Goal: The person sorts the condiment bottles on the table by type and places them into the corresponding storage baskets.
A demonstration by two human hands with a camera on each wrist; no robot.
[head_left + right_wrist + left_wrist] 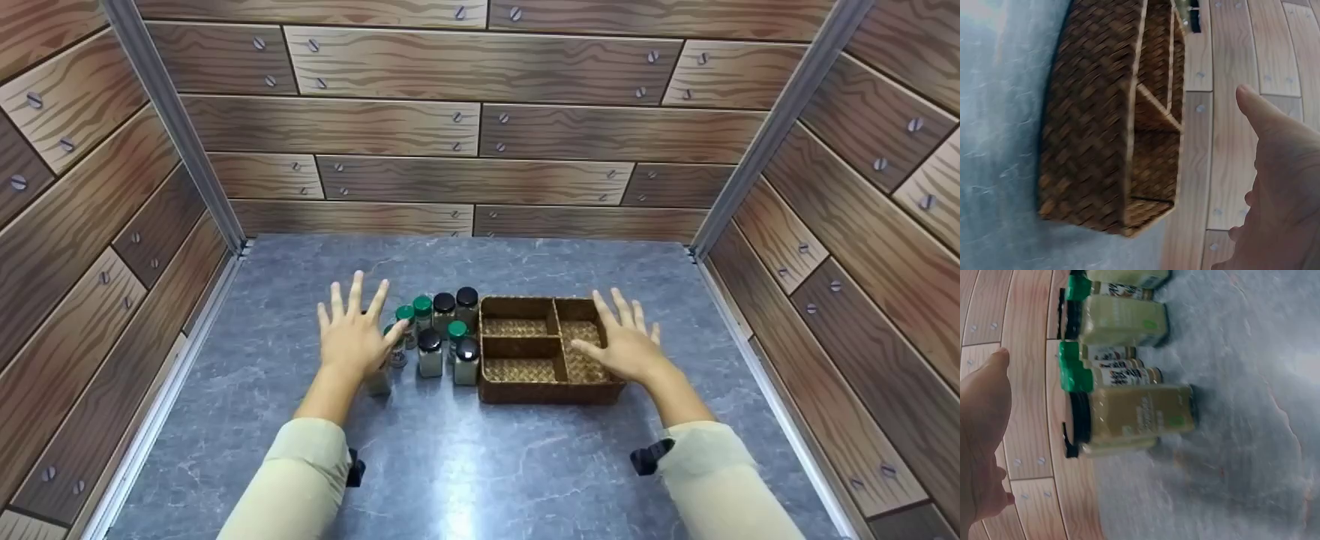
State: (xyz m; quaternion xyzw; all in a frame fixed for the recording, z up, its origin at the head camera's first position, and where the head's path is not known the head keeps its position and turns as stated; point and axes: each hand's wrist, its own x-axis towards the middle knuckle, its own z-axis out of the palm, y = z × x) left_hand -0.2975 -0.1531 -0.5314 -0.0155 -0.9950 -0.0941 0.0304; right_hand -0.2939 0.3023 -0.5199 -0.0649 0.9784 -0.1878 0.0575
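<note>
Both hands are spread with straight fingers and hold nothing. My left hand [351, 341] hovers over the left end of a group of spice jars, hiding some of them. Among these are a black-capped jar [430, 354] of pale powder, another black-capped jar [466, 363] beside the basket, and a green-capped jar [422, 311] behind. In the left wrist view, a square jar of brown powder [1140, 413] stands closest. Over the right side of a woven basket [551, 393] with three compartments, my right hand [630, 349] is held, its thumb above the right compartment. No jars show inside the basket.
The jars and basket stand on a grey marbled tabletop [450, 465]. Wood-patterned panels [480, 131] enclose the back and both sides, with metal corner posts [176, 120] between them. A dark wrist camera [651, 457] sits at the right sleeve.
</note>
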